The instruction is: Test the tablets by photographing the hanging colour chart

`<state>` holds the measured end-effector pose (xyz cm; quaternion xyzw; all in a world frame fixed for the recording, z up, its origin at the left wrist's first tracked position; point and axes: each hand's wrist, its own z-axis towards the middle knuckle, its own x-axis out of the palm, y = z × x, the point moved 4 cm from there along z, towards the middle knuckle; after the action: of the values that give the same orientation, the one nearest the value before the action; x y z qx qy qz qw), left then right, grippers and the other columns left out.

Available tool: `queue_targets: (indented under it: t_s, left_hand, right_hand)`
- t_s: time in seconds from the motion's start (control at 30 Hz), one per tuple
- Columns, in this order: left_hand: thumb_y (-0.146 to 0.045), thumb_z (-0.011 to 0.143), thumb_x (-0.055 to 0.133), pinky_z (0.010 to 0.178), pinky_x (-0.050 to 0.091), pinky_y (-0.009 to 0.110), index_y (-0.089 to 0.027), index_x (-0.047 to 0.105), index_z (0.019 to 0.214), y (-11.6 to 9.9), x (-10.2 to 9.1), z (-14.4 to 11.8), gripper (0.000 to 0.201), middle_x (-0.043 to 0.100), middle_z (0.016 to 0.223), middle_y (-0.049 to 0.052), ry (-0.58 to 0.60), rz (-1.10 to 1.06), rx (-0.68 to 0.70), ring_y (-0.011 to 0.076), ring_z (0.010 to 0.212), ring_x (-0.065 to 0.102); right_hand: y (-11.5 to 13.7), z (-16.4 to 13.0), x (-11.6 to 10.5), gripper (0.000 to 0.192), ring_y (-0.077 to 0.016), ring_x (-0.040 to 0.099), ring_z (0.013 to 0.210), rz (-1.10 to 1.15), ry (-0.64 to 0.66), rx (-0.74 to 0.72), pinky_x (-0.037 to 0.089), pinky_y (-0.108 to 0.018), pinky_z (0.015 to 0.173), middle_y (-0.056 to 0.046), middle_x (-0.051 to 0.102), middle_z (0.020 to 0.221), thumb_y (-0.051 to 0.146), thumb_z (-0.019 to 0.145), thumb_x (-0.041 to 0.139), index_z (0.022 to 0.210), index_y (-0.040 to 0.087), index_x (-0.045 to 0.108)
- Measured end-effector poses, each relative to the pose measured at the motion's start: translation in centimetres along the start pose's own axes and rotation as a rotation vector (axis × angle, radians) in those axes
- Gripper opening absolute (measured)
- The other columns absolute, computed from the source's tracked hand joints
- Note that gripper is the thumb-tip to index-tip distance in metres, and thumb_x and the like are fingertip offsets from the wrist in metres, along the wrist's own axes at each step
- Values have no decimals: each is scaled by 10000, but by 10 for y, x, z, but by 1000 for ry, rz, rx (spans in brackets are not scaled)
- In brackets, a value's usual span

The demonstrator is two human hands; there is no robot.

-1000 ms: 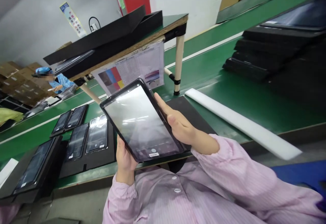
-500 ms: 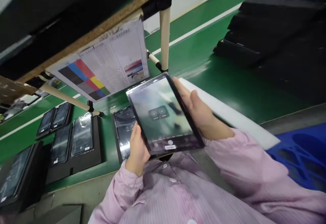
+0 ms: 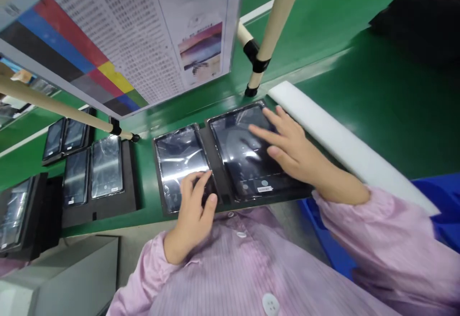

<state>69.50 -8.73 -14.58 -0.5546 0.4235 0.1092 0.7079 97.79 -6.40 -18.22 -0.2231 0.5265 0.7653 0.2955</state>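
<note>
Two black tablets lie side by side in a black tray (image 3: 215,162) at the near edge of the green belt. My right hand (image 3: 291,150) rests flat with spread fingers on the right tablet (image 3: 239,155), whose screen is lit and shows a small white label at its near end. My left hand (image 3: 196,205) touches the near corner of the left tablet (image 3: 178,160), which is wrapped in shiny film. Neither hand grips anything. My pink sleeves fill the bottom of the view.
A printed colour chart sheet (image 3: 125,33) hangs overhead from a shelf on cream poles (image 3: 276,18). A long white foam strip (image 3: 345,141) lies right of the tray. More trays of tablets (image 3: 97,172) sit to the left. A blue bin (image 3: 438,205) is at right.
The tablet I held up in both hands has come down into the tray's right slot. My right hand now lies on its screen and my left has shifted onto the left tablet. My view has dropped closer.
</note>
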Motion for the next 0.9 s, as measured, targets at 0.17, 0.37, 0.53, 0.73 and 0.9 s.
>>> queue_targets:
  t_s: [0.17,0.37,0.53,0.73,0.9]
  left_hand:
    - [-266,980,456,1002,392,545,-225,631,1331,24,-26,0,394,445,1160,144,-176,511,-73,301,1137,424]
    - [-296,968,494,944,390,531,-215,655,1318,40,-37,13,393,432,1148,159,-238,759,-140,327,1093,404]
    - [-331,971,507,958,379,525,-189,661,1312,41,-31,12,400,442,1133,166,-228,785,-72,323,1079,420]
    - [-279,968,510,964,383,521,-194,688,1273,30,-22,13,363,427,1105,151,-192,679,55,312,1088,429]
    - [-275,967,508,965,388,518,-218,691,1266,22,-16,15,355,415,1114,145,-174,648,28,307,1078,420]
  right_hand:
    - [26,-13,12,438,-371,192,1501,-262,24,-73,135,-671,1153,24,336,1576,537,1007,350,1193,350,700]
    - [33,-24,-7,468,-292,209,1509,-152,-133,37,152,-567,1210,17,288,1602,521,1025,290,1298,362,635]
    - [14,-42,-12,417,-343,362,1426,-419,-172,99,314,-608,1089,-37,457,1500,412,1036,362,1106,280,750]
    - [13,-46,-14,339,-340,458,1342,-558,-228,25,361,-555,1000,-50,552,1407,272,1012,449,976,253,786]
    - [12,-42,-9,317,-343,473,1330,-548,-244,21,364,-574,1000,-50,559,1399,269,1004,467,989,248,783]
